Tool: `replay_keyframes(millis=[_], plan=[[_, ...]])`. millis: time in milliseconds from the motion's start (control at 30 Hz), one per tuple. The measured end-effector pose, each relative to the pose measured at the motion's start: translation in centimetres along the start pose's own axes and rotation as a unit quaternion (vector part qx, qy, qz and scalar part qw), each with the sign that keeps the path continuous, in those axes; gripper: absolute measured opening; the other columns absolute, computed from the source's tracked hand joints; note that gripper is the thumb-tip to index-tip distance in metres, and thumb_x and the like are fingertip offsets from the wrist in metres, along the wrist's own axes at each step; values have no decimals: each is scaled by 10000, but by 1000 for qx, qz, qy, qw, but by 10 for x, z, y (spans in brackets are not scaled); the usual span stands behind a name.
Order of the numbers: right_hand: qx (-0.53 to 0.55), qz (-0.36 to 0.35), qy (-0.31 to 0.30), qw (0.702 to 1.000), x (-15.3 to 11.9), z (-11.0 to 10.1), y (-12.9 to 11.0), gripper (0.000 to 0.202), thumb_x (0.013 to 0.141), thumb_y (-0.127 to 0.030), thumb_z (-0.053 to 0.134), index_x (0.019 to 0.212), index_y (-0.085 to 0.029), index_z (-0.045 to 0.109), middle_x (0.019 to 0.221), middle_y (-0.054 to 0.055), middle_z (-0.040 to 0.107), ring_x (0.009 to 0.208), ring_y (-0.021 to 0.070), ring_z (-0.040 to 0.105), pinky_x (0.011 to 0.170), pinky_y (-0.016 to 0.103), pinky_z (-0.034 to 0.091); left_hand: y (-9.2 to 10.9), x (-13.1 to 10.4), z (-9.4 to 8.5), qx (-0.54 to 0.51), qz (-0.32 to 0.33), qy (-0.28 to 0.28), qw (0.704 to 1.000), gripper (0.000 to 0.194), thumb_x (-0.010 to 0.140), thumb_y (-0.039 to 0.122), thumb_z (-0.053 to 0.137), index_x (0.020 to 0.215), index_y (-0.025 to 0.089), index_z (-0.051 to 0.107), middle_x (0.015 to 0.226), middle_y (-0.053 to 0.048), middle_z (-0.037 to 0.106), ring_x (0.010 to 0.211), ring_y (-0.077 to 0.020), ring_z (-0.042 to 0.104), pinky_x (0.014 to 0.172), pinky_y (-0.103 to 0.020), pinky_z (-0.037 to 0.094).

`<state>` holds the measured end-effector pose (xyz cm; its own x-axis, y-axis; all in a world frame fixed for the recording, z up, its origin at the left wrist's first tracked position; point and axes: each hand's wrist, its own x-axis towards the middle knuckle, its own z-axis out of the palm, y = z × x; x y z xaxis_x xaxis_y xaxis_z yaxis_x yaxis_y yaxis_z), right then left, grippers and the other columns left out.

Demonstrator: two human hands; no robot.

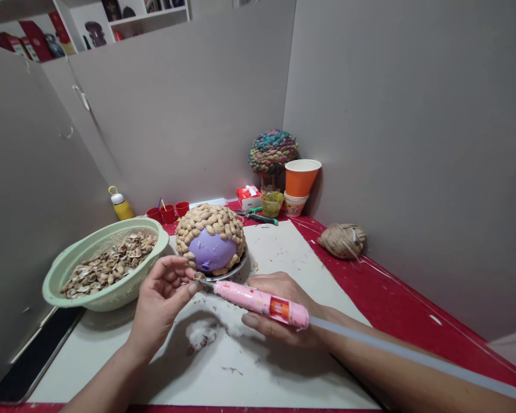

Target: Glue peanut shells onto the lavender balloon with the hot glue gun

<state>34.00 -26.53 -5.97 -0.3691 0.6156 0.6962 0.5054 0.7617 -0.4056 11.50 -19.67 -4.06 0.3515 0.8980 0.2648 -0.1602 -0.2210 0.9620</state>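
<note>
With shell (199,276) pinched in left fingers (192,288) and glue gun (241,295) held in right fingers (260,323), dab sparingly, nozzle (208,283) steady.

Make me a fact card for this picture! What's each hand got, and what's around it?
Left hand: pinching a small shell by the glue gun's tip
Right hand: holding a pink glue gun, glue stick poking out the back
Middle: purple ball, partly covered in peanut shells
Left side: green basket of loose shells
Right side: bundle of string
Back: yellow bottle, orange cup
</note>
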Motion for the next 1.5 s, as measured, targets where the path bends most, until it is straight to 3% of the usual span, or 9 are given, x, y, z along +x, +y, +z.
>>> replay_keyframes(millis=[1500], plan=[[-31, 12, 7, 999, 0, 1, -2, 363, 927, -364, 479, 629, -215, 335, 561, -52, 364, 481, 90, 329, 479, 249, 282, 4, 3, 2, -122, -22, 7, 992, 334, 703, 146, 828, 974, 213, 644, 824, 17, 688, 732, -95, 649, 716, -211, 572]])
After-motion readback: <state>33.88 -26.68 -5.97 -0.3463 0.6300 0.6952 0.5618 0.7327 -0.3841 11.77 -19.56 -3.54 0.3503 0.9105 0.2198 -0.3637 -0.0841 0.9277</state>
